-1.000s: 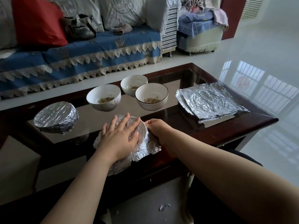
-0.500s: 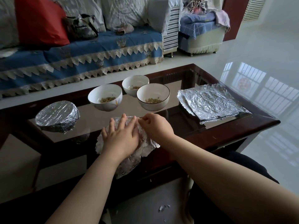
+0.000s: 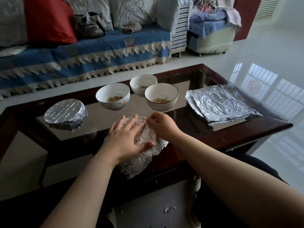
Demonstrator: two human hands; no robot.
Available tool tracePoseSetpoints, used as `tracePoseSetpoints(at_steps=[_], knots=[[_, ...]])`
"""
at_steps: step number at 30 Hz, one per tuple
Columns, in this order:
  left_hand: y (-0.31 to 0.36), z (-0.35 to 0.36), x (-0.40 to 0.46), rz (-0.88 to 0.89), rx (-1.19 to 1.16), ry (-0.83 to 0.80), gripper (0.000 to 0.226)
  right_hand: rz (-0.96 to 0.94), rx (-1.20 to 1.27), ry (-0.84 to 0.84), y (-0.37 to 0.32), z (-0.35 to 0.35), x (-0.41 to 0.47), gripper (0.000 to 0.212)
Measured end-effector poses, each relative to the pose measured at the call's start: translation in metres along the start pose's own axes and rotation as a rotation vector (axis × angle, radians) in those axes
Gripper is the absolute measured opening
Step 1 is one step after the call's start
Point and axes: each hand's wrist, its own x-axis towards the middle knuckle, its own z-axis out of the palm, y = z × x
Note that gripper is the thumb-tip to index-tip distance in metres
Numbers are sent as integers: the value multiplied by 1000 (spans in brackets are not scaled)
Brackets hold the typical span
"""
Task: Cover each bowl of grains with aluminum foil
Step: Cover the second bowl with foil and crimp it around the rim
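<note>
Left hand (image 3: 126,142) flat, fingers spread, pressing foil sheet (image 3: 144,148) over bowl at tabletop (image 3: 230,137) near edge; right hand (image 3: 162,125) pinching foil's far rim.

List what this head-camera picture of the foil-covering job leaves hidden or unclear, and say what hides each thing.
- Bowl under the foil sheet: fully hidden by the foil, the left hand and the right hand; its contents cannot be seen.
- Wrapped bowl at left: foil hides whatever is inside.
- Back bowl: partly blocked by the front bowl; its grains are too small to identify.
- Foil stack: sheet count unclear, since the layers overlap.
</note>
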Motion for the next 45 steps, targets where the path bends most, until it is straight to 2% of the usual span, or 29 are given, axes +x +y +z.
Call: tracePoseSetpoints(at_steps=[4,8,10,14,20,23,28,34,38,41,45], knots=[[1,2,-1,-25,-4,19,116,57,113,-125,1,-5,3,20],[1,2,0,-48,-8,-6,109,194,515,-389,17,-16,-1,35],[1,1,1,-57,-21,-32,107,229,653,-493,24,-18,-4,36],[2,0,1,-68,-55,-55,106,285,887,-514,28,-17,-5,27],[3,1,-1,-72,-78,-22,103,356,1092,-492,26,-14,-7,21],[4,2,-2,-72,-73,2,104,367,1080,-403,25,-9,-11,18],[4,3,-1,-73,-67,6,105,396,924,-243,29,1,-7,26],[5,2,-2,-76,-69,-3,103,397,814,-192,26,4,-2,26],[5,1,-2,-71,-76,2,100,419,652,-206,25,3,2,27],[5,1,-3,-62,-71,7,95,439,623,-213,25,5,4,25],[6,1,-2,-55,-56,10,87,439,604,-107,23,12,3,14]])
